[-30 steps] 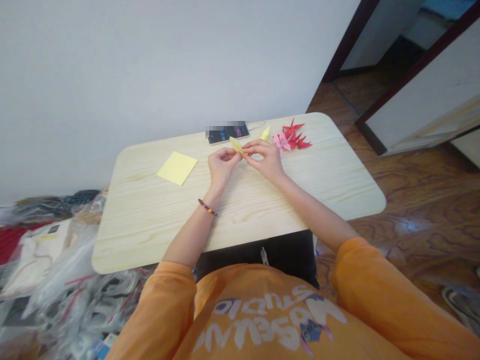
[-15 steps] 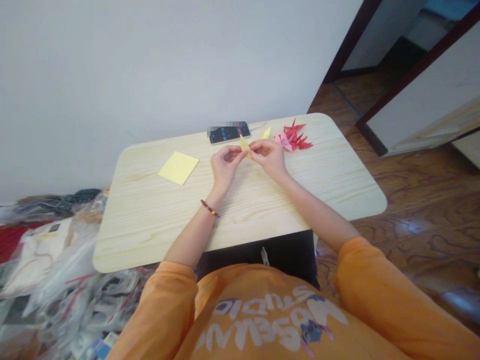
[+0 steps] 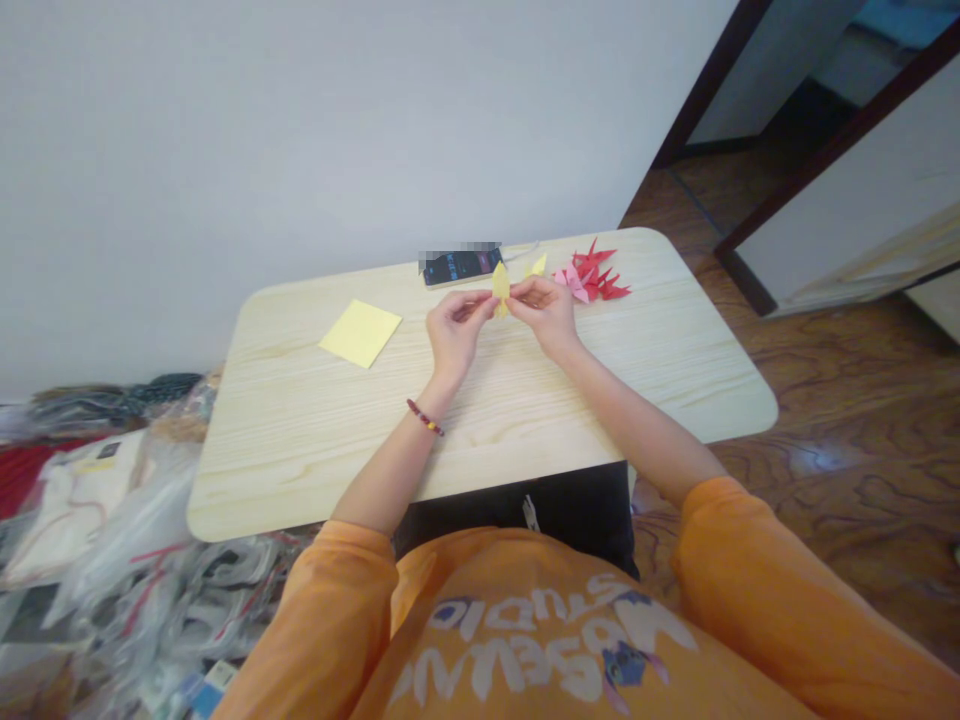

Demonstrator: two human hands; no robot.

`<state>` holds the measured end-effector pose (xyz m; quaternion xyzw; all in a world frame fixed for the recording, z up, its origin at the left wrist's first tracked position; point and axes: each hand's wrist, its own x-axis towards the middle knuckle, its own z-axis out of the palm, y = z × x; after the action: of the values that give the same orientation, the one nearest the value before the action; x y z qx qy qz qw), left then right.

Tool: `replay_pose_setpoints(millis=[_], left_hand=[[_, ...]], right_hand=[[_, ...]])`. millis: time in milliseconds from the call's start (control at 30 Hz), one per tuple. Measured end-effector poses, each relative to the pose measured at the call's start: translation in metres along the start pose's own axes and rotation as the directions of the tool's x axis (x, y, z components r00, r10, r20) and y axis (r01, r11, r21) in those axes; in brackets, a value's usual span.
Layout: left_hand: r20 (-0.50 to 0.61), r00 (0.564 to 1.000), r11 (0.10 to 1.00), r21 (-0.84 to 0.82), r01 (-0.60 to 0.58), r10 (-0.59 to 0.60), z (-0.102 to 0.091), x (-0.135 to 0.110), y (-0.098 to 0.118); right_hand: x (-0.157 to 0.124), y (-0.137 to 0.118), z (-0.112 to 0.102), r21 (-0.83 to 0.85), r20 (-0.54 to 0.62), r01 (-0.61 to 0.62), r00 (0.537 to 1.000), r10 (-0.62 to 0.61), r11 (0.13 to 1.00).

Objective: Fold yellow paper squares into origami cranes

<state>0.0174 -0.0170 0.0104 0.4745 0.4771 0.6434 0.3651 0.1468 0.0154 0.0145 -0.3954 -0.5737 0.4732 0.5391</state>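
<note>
Okay, both hands meet over the far middle of the light wooden table (image 3: 525,420). The left hand (image 3: 456,330), beaded bracelet (image 3: 425,417) on its wrist, is closed in a pinch, thumb and fingertips on the left edge of a small folded yellow paper piece (image 3: 501,283). The right hand (image 3: 546,310) pinches the right edge the same way. The piece stands upright, pointed tip up, between the two hands and just above the tabletop, right in front of the dark phone (image 3: 461,267).

Risks, as judged from this frame:
- **Tearing:** the paper looks thin and the grip sits on the outer edges only. A hard outward pull from either hand could tear it at a fold.
- **Slipping:** a loose pinch could let the piece slip out and drop flat.
- **Crooked crease:** the fingers hide the lower half, so I cannot tell how the layers line up there. A crease pressed blind could come out crooked.
- **Knocking things over:** the right hand is near a second small yellow folded piece (image 3: 535,266) and a pink origami figure (image 3: 570,283), with the red origami figures (image 3: 598,275) just beyond. A wide wrist swing could knock or crush them.
- **Bumping the phone:** it lies just behind the fingertips, so a forward push could hit it.

The flat yellow square sheet (image 3: 361,333) lies well apart to the left, out of harm. Plastic bags (image 3: 112,560) are piled on the floor left of the table.
</note>
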Motion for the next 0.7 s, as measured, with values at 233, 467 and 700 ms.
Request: replay_pose_setpoints(millis=[233, 467, 700], left_hand=[[-0.004, 1.0, 0.999, 0.027, -0.019, 0.019, -0.001, 0.004, -0.002], [-0.079, 0.997, 0.999, -0.032, 0.022, -0.024, -0.002, 0.003, 0.0], [-0.02, 0.996, 0.991, -0.095, 0.089, -0.091, 0.0, 0.003, -0.011]], right_hand=[[0.005, 0.007, -0.004, 0.069, 0.065, -0.057, 0.996, 0.053, 0.996], [0.006, 0.012, -0.004, 0.151, 0.124, -0.176, 0.98, 0.158, 0.973], [0.004, 0.007, -0.006, 0.121, 0.107, -0.182, 0.98, 0.17, 0.976]])
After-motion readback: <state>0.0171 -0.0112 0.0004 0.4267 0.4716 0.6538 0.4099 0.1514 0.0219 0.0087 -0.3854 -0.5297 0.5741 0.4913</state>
